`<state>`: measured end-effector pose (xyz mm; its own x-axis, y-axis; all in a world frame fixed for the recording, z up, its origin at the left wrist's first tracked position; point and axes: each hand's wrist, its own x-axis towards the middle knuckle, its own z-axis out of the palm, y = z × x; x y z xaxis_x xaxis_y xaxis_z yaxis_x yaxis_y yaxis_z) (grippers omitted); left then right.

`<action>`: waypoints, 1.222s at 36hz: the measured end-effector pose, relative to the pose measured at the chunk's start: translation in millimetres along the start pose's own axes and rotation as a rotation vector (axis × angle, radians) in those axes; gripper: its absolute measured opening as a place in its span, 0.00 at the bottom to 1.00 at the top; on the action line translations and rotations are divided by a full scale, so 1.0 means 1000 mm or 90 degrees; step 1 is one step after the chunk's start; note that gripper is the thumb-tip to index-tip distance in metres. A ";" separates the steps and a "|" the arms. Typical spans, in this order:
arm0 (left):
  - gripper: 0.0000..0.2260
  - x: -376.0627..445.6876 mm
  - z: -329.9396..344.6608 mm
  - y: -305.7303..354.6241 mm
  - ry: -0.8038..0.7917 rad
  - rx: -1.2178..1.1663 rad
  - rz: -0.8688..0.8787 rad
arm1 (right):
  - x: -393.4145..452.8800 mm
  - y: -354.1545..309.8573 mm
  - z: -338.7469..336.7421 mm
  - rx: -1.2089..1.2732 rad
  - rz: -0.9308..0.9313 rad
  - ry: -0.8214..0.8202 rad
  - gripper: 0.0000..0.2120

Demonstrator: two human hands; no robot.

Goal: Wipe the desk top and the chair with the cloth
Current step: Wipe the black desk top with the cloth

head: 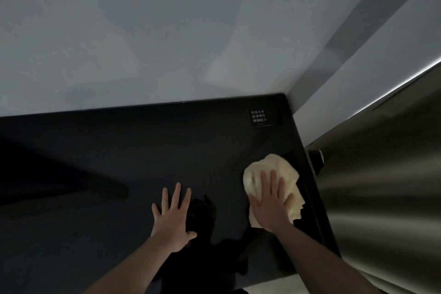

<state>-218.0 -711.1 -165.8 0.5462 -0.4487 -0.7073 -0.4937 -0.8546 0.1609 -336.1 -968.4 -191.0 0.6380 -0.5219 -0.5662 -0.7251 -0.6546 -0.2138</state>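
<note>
Right hand was flat w/ fingers spread, pressing the cloth onto the tabletop near its right edge. Left hand lay open & empty, prob bracing.

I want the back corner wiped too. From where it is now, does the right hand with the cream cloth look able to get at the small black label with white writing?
Probably yes. The right hand presses the cream cloth flat on the dark desk top, and only bare surface lies between it and the small black label.
</note>
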 end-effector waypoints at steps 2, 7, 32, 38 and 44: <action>0.54 0.002 0.000 0.009 -0.009 -0.007 -0.022 | 0.011 0.021 -0.011 0.016 0.022 0.002 0.36; 0.55 0.004 -0.001 0.010 -0.022 -0.019 -0.037 | 0.030 0.058 -0.030 0.027 0.057 0.015 0.35; 0.50 -0.035 -0.009 -0.118 -0.029 0.010 0.011 | -0.040 -0.086 0.051 0.067 0.079 0.004 0.39; 0.52 -0.030 -0.009 -0.118 -0.030 0.011 0.018 | -0.034 -0.057 0.031 0.059 0.082 -0.059 0.37; 0.54 -0.025 -0.004 -0.106 -0.023 -0.008 -0.017 | -0.012 -0.027 0.000 0.065 0.089 -0.032 0.39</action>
<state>-176.3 -610.2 -162.7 0.5342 -0.4160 -0.7360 -0.4709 -0.8694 0.1496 -324.3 -944.5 -178.4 0.5170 -0.5744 -0.6347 -0.8302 -0.5171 -0.2083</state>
